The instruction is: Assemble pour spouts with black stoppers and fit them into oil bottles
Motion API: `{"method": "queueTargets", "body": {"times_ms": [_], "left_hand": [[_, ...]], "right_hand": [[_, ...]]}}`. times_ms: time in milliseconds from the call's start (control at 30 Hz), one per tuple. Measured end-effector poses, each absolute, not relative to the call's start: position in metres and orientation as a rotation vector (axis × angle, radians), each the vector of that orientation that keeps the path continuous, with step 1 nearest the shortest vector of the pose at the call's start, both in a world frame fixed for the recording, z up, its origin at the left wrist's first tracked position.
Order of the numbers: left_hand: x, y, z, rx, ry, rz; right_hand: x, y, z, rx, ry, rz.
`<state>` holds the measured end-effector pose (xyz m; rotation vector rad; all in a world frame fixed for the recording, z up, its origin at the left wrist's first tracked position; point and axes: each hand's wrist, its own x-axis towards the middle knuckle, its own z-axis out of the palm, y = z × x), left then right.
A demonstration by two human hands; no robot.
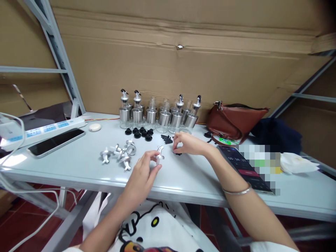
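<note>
My left hand (144,171) pinches a silver metal pourer spout (159,154) just above the white table (78,168). My right hand (189,144) rests on the table a little to the right, fingers closed on a small black piece (177,153). A short way behind it lies a small heap of black plugs (167,139). Several loose silver spouts (119,154) lie to the left of my left hand. Black round gaskets (139,133) sit behind them, in front of a row of glass and steel oil bottles (160,117).
A phone (56,141), a white power strip (44,129) and a small white puck (95,127) lie at the left. A brown bag (233,120), dark cloth (278,134), a second phone (243,168) and white tissue (296,162) sit at the right. Cardboard lines the back.
</note>
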<state>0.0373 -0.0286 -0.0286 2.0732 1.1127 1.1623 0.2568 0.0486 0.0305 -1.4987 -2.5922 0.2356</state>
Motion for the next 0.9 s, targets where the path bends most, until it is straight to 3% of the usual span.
{"method": "queueTargets", "body": {"times_ms": [100, 267, 333, 900], "left_hand": [[0.037, -0.029, -0.028, 2.022, 1.115, 1.131], [0.037, -0.030, -0.028, 1.985, 1.114, 1.125], [0.037, -0.030, -0.028, 1.977, 1.099, 1.132], [0.036, -0.031, -0.031, 1.926, 1.004, 1.148]], "right_hand": [[0.255, 0.047, 0.034, -1.430, -2.493, 0.309], [0.244, 0.038, 0.038, -1.106, -2.117, 1.007], [0.237, 0.035, 0.038, -0.986, -2.044, 1.137], [0.223, 0.032, 0.031, -0.860, -1.807, 1.307]]}}
